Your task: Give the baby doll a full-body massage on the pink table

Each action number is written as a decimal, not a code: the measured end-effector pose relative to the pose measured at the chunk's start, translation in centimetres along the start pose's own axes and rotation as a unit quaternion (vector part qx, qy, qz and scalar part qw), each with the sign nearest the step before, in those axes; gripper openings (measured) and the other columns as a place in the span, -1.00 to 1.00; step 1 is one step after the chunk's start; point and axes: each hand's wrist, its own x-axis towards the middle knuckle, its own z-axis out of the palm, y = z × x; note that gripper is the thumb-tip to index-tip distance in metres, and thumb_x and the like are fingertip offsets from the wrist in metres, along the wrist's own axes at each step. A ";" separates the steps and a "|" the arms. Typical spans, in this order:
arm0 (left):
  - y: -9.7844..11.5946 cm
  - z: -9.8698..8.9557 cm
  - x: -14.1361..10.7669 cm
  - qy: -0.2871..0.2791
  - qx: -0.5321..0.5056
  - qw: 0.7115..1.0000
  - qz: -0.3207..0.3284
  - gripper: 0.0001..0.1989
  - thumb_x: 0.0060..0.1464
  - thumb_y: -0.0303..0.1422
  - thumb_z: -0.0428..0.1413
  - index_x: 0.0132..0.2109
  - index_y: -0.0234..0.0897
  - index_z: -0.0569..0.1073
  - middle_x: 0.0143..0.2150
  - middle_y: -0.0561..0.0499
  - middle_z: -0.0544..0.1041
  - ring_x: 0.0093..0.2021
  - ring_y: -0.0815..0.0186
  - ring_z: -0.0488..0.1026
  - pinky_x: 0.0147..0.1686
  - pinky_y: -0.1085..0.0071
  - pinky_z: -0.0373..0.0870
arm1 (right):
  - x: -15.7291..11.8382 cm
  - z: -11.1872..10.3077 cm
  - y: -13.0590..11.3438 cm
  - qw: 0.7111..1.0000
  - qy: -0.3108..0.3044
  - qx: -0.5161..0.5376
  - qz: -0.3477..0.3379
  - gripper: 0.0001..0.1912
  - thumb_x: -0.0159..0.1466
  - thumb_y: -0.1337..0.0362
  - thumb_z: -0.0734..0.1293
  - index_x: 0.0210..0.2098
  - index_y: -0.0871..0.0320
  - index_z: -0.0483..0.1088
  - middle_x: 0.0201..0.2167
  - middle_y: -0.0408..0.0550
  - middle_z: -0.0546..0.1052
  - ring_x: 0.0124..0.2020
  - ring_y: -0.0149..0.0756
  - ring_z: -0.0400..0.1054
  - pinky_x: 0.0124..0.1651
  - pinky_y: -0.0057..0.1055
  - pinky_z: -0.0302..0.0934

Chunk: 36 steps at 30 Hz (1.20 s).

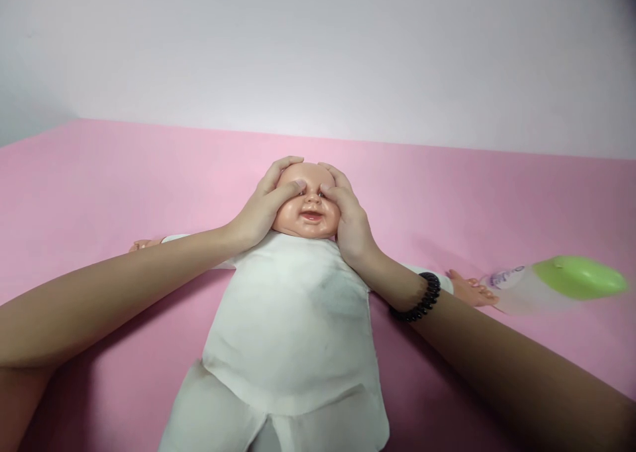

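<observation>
A baby doll [293, 319] with a white cloth body and a plastic head lies on its back, arms stretched out to both sides. Around one side of its head curves my left hand [263, 207], its thumb resting by one eye. My right hand [352, 220] cups the opposite side, with that thumb at the other eye. Both palms press against the cheeks and the fingers wrap toward the crown, their tips partly hidden behind the head. A black coiled band [422, 299] circles my right wrist.
The doll lies on a pink surface [163, 173] that meets a pale wall [318, 54] at the back. Near the doll's hand at the right, a translucent bottle with a bright green end [579, 276] lies on its side.
</observation>
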 end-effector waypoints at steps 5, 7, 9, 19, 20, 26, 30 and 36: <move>0.1 0.2 0.2 0.016 -0.016 1.000 -0.002 -0.58 0.23 -0.28 -0.03 0.21 -0.16 0.31 0.25 -0.04 0.38 0.30 0.08 0.34 0.32 0.16 0.32 | 0.3 0.0 0.3 1.000 0.007 0.013 -0.005 -0.64 0.26 0.13 0.27 0.05 -0.02 0.36 0.16 -0.13 0.46 0.26 -0.14 0.32 0.35 -0.17 0.24; 0.0 0.2 0.2 0.015 -0.016 1.000 -0.001 -0.58 0.23 -0.26 -0.03 0.21 -0.15 0.31 0.25 -0.03 0.39 0.30 0.08 0.34 0.31 0.18 0.32 | 0.3 0.0 0.4 1.000 0.003 0.007 -0.007 -0.64 0.27 0.11 0.27 0.05 -0.02 0.36 0.16 -0.14 0.46 0.27 -0.14 0.31 0.34 -0.17 0.23; -0.1 0.1 0.2 0.013 -0.009 1.000 0.003 -0.59 0.25 -0.24 -0.03 0.21 -0.15 0.30 0.25 -0.02 0.38 0.30 0.10 0.34 0.32 0.20 0.31 | 0.2 -0.1 0.4 1.000 -0.005 0.004 -0.006 -0.63 0.28 0.08 0.27 0.06 -0.04 0.35 0.14 -0.14 0.47 0.25 -0.13 0.32 0.33 -0.17 0.24; -0.3 -0.2 0.1 -0.001 0.010 1.000 0.008 -0.52 0.22 -0.22 0.09 0.26 -0.10 0.27 0.28 -0.03 0.37 0.27 0.07 0.37 0.27 0.16 0.37 | 0.1 0.1 0.1 1.000 -0.002 0.010 0.000 -0.63 0.27 0.09 0.29 0.06 -0.05 0.36 0.11 -0.15 0.48 0.23 -0.12 0.34 0.33 -0.13 0.25; -0.2 -0.1 0.1 0.003 0.011 1.000 0.006 -0.54 0.22 -0.24 0.07 0.25 -0.11 0.28 0.28 -0.02 0.37 0.27 0.07 0.36 0.27 0.16 0.37 | 0.2 0.1 0.1 1.000 -0.001 0.013 -0.003 -0.64 0.27 0.10 0.27 0.05 -0.05 0.36 0.12 -0.15 0.48 0.25 -0.13 0.33 0.34 -0.14 0.25; 0.2 0.2 0.2 0.020 -0.006 1.000 -0.001 -0.58 0.19 -0.30 -0.03 0.20 -0.14 0.32 0.24 -0.03 0.39 0.30 0.07 0.34 0.33 0.14 0.31 | 0.4 0.0 0.3 1.000 0.002 0.013 -0.011 -0.64 0.26 0.08 0.26 0.03 -0.04 0.36 0.15 -0.15 0.47 0.28 -0.12 0.31 0.35 -0.14 0.25; -0.1 0.0 0.2 0.011 0.009 1.000 0.009 -0.58 0.24 -0.25 0.00 0.22 -0.14 0.31 0.24 -0.02 0.39 0.29 0.08 0.35 0.31 0.17 0.32 | 0.2 0.0 0.3 1.000 -0.003 0.017 -0.002 -0.64 0.27 0.08 0.28 0.04 -0.04 0.36 0.09 -0.15 0.49 0.22 -0.12 0.36 0.31 -0.15 0.27; -0.4 -0.2 0.1 0.001 0.007 1.000 0.005 -0.51 0.24 -0.19 0.11 0.26 -0.11 0.28 0.27 -0.03 0.39 0.25 0.08 0.39 0.25 0.18 0.39 | -0.1 0.0 0.0 1.000 -0.006 -0.011 -0.001 -0.62 0.26 0.10 0.31 0.06 -0.05 0.36 0.09 -0.15 0.48 0.20 -0.12 0.35 0.31 -0.15 0.26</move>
